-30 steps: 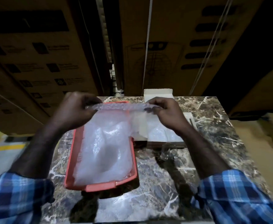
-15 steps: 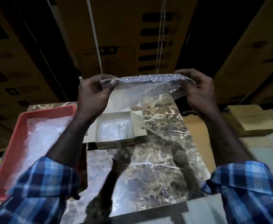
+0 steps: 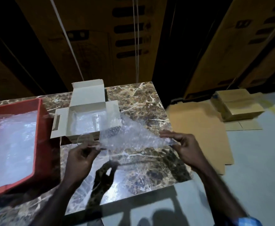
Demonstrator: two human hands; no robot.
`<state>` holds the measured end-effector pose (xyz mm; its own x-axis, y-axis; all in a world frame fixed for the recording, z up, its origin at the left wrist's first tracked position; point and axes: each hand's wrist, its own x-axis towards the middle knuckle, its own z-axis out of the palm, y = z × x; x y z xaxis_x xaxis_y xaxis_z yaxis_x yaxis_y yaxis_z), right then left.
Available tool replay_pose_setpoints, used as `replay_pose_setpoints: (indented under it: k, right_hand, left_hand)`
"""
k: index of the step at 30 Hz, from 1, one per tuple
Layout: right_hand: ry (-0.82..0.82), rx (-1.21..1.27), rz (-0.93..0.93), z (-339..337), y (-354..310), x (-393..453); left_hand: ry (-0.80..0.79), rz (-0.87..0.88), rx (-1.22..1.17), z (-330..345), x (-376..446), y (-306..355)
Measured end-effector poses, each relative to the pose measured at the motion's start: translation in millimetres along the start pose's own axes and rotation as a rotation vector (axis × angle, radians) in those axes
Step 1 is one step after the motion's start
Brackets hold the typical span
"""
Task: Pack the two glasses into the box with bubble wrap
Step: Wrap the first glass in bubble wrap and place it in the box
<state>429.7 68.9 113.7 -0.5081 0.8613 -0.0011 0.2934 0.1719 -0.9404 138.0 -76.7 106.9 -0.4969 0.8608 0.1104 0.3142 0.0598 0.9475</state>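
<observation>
I have a sheet of bubble wrap [image 3: 130, 136] stretched between my hands, left hand [image 3: 82, 158] pinching one end and right hand [image 3: 185, 149] the other, low over the surface [image 3: 141, 101] just in front of the open box [image 3: 86, 118]. The box already holds something wrapped (one glass, I'd guess). A bare glass [image 3: 86, 140] stands against the box's near wall, not yet wrapped.
</observation>
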Motion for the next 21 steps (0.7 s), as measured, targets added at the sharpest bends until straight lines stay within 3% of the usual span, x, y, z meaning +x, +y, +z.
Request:
replay_pose_setpoints:
  k: [4, 10, 13, 18, 21]
  right_hand:
    - [-0.008, 0.083, 0.165, 8.3, 29.4, -21.9]
    - [0.148, -0.106, 0.331, 16.6, 55.6, -21.9]
    - [0.262, -0.106, 0.300, 10.8, 45.8, 2.7]
    - [0.395, 0.399, 0.404, -5.0, 6.6, 62.1]
    - [0.400, 0.383, 0.294, -15.9, -21.4, 86.5]
  left_hand:
    - [-0.027, -0.093, 0.022, 5.3, -32.2, -31.7]
    - [-0.050, -0.196, 0.079, 14.1, -37.2, -42.8]
    - [-0.030, -0.105, 0.084, 25.4, 0.2, -24.6]
    - [0.028, 0.065, 0.092, 47.5, 80.0, 11.5]
    - [0.062, 0.126, 0.011, 51.4, 115.9, 29.3]
